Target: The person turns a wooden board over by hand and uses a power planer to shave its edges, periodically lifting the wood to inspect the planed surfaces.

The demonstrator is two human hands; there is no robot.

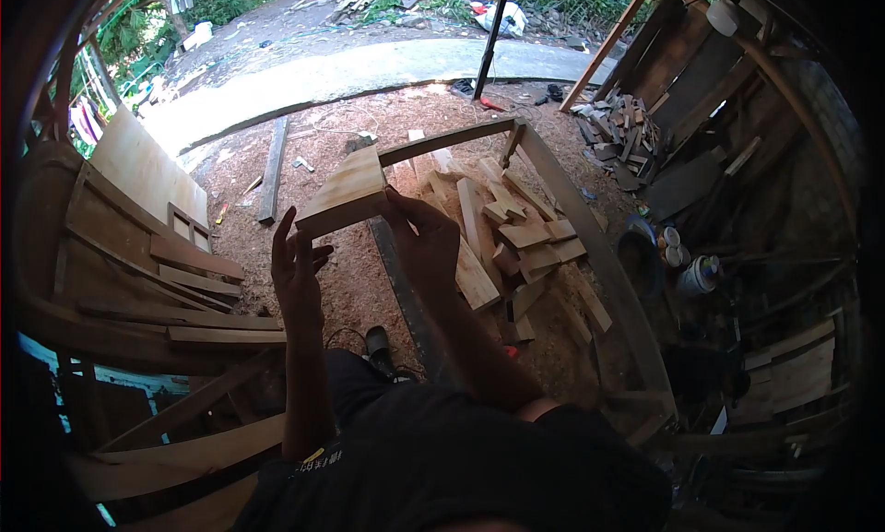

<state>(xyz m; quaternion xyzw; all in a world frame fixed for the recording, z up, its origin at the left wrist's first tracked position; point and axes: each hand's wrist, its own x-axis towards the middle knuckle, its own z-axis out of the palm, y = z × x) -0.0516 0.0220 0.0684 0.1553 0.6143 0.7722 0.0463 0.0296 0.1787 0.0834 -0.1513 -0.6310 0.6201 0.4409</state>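
A pale wooden block (346, 193) with a slanted left side is held up in front of me, its flat face and thick lower edge in view. My right hand (424, 240) grips it at the right end, thumb and fingers at the corner. By the block's lower left corner, my left hand (300, 278) is raised with its fingers apart, fingertips right at the edge. Below and to the right, several cut wood pieces (525, 235) lie piled inside a wooden frame (590, 228).
Planks (198, 288) and a plywood sheet (152, 168) lean at the left. A dark beam (274, 172) lies on the shaving-covered floor (323, 154). Scrap wood (622, 131) is heaped at the back right, with a paint can (701, 274) nearer. A dark post (493, 39) stands ahead.
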